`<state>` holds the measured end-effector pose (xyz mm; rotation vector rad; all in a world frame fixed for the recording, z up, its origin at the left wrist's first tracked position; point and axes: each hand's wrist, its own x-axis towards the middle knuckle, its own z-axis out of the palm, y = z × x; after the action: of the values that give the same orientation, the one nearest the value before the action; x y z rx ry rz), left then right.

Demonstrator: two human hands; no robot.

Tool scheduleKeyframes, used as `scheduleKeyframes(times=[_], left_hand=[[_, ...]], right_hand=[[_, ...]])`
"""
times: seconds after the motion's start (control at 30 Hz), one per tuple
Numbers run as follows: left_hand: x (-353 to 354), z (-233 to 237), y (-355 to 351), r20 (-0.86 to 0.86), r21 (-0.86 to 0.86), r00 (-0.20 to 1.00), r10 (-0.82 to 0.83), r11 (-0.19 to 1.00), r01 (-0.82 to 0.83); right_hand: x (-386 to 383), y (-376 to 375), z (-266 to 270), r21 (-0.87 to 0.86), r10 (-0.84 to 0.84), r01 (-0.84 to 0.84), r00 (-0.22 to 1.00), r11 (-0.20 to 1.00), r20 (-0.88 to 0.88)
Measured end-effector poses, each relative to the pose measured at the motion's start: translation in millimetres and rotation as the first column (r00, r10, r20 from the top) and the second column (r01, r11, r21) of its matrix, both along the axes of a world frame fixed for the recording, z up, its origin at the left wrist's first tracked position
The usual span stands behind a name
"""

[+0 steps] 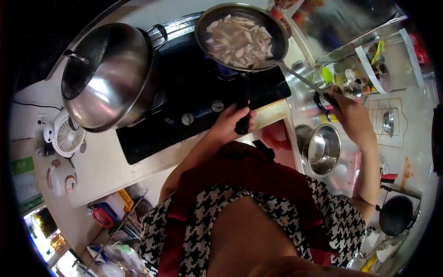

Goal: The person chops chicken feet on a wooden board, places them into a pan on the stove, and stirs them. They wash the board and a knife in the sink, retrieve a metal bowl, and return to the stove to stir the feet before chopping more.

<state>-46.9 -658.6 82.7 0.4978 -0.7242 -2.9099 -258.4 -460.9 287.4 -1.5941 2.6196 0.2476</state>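
Note:
A dark frying pan (282, 46) sits on the black gas stove (180, 92), filled with pale strips of meat (237, 39) in some liquid. My left hand (229, 123) is closed around the pan's black handle. In my right hand (354, 121) is the dark handle of a metal spatula (302, 79). The spatula slants down to the left, and its head rests among the meat at the pan's right edge, partly hidden. A little blue flame shows beneath the pan.
Left of the pan stands a large steel wok with a domed lid (110, 78). A steel bowl (324, 150) is on the right counter, below several bottles and jars (344, 78). At the left are a small white fan (69, 132) and a white kettle (61, 179).

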Motion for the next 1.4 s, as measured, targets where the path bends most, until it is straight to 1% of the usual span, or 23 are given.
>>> scheduleKeyframes(times=[0.03,0.07,0.1,0.17,0.2,0.27,0.37,0.43,0.47,0.57,0.6,0.67,0.7,0.77,0.87,0.93,1.03,1.07,1.17,1.2,1.3,1.33,1.4], left_hand=[[1,-1,-1,0.009,-0.003,1.0,-0.016,1.0,0.016],[1,-1,-1,0.018,-0.008,0.999,-0.032,0.999,0.032],[1,0,-1,0.02,-0.014,0.999,-0.043,0.999,0.043],[1,4,-3,0.023,-0.031,0.998,-0.054,0.998,0.055],[0,3,-5,-0.004,-0.039,0.999,-0.053,0.998,0.053],[-1,-2,-3,-0.048,-0.043,0.997,-0.054,0.998,0.052],[3,7,-2,0.035,0.024,0.999,-0.04,0.999,0.04],[2,6,-3,0.043,0.041,0.998,-0.042,0.998,0.04],[1,5,-4,0.046,0.049,0.998,-0.041,0.998,0.039],[2,5,-7,0.037,0.01,0.997,-0.068,0.998,0.068],[2,0,-8,0.003,0.001,0.996,-0.085,0.996,0.085],[3,-13,-11,-0.065,-0.021,0.991,-0.119,0.993,0.117],[4,-12,-12,-0.032,-0.017,0.992,-0.122,0.992,0.122],[5,-7,-15,0.033,-0.012,0.991,-0.13,0.991,0.13],[8,-7,-25,0.048,-0.222,0.998,-0.049,0.973,0.059],[13,-12,-30,0.114,-0.284,0.992,0.062,0.959,-0.027],[21,-8,-39,0.228,-0.349,0.958,0.176,0.933,-0.088],[24,-6,-44,0.266,-0.367,0.941,0.209,0.925,-0.102],[40,-22,-59,0.184,-0.468,0.938,0.293,0.866,-0.179],[40,-17,-59,0.2,-0.454,0.915,0.352,0.86,-0.232],[50,-22,-64,0.236,-0.448,0.894,0.38,0.859,-0.247],[52,-23,-65,0.226,-0.488,0.894,0.388,0.839,-0.24],[57,-26,-66,0.207,-0.565,0.892,0.401,0.794,-0.226]], right_hand=[[1,-1,-8,0.016,-0.011,0.011,1.0,1.0,-0.007],[5,-12,-15,0.089,-0.081,0.079,0.997,0.993,0.012],[2,-22,-28,0.094,-0.127,0.124,0.991,0.988,0.03],[0,-35,-47,-0.06,-0.105,0.106,0.994,0.993,0.027],[-1,-42,-48,-0.091,-0.107,0.108,0.994,0.99,0.015],[-3,-51,-50,-0.143,-0.117,0.116,0.993,0.983,-0.001],[-17,-76,-60,-0.229,-0.042,0.048,0.999,0.972,0.031],[-31,-91,-95,-0.256,0.051,-0.047,0.999,0.966,0.011],[-28,-93,-104,-0.249,0.026,-0.021,1.0,0.968,0.015],[-11,-87,-107,-0.093,-0.052,0.057,0.997,0.994,0.057],[-10,-81,-102,-0.052,-0.044,0.048,0.997,0.997,0.067],[-19,-61,-94,-0.118,0.004,-0.003,1.0,0.993,0.006],[-22,-53,-89,-0.152,0.028,-0.032,0.999,0.988,-0.026],[-16,-42,-60,-0.133,-0.004,0.001,1.0,0.991,-0.027],[-1,-31,-45,-0.094,-0.053,0.05,0.998,0.994,-0.037],[5,-31,-54,-0.024,-0.101,0.099,0.99,0.995,-0.094],[0,-29,-72,0.041,-0.129,0.131,0.99,0.991,-0.057],[0,-26,-67,-0.061,-0.09,0.088,0.995,0.994,-0.041],[7,-14,-39,-0.159,-0.079,0.086,0.995,0.984,0.054],[13,-13,-32,-0.175,-0.096,0.106,0.993,0.979,0.062],[13,-6,-23,-0.21,-0.09,0.118,0.986,0.97,0.142],[13,-5,-21,-0.179,-0.156,0.198,0.962,0.964,0.224],[14,0,-12,-0.149,-0.166,0.185,0.977,0.971,0.132]])
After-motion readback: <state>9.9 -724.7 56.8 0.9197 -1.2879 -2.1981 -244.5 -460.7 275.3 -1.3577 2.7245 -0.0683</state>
